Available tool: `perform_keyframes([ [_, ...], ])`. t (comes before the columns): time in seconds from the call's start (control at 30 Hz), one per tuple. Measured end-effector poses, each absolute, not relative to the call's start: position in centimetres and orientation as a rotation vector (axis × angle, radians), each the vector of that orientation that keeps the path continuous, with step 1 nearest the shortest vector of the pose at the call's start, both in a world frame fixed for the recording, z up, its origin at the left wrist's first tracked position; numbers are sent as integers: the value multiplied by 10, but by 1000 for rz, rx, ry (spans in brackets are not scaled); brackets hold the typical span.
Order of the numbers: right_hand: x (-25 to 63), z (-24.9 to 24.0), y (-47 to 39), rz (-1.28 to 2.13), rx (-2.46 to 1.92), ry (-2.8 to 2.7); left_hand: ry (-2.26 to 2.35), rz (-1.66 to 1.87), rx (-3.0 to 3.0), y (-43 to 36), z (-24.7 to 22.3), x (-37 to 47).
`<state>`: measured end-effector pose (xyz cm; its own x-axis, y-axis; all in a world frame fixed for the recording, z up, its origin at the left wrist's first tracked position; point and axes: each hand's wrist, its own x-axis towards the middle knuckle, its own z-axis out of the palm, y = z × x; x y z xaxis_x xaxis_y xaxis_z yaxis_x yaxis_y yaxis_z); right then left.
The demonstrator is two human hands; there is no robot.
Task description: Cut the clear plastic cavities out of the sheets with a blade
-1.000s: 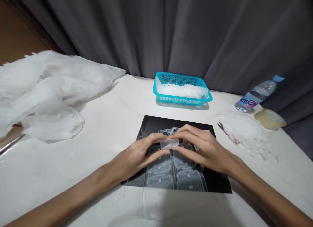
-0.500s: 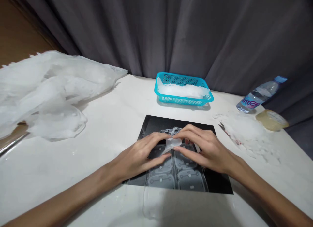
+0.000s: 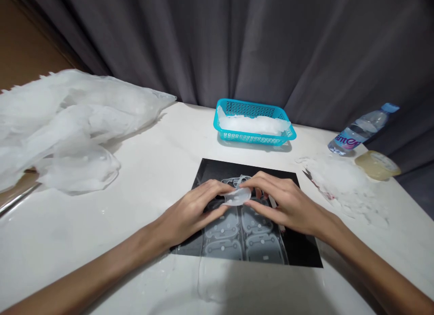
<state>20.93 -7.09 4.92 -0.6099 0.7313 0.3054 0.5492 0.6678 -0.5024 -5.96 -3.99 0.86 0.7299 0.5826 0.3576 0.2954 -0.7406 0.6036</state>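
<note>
White piece (image 3: 239, 197) | my left hand (image 3: 188, 212) and right hand (image 3: 294, 205) pinched its edges, seemingly best | looked light, bendy | black sheet (image 3: 303, 251) lay below

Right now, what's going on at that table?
A person's left hand and right hand hold a small translucent white piece between their fingertips, above a black sheet with clear molded parts on it. Behind is a blue basket holding white material. To the right are a bottle, a tape roll and white scraps.
</note>
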Motion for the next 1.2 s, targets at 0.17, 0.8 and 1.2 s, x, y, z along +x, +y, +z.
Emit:
perform_keyframes([
  [0.17,210,47,-70,490,-1014,-2406,662,726,2417,-40,9,-59],
  [0.8,208,46,-71,603,-1044,-2438,658,684,2466,-41,10,-60],
  [1.2,208,52,-73,768,-1092,-2418,670,694,2456,-42,13,-61],
])
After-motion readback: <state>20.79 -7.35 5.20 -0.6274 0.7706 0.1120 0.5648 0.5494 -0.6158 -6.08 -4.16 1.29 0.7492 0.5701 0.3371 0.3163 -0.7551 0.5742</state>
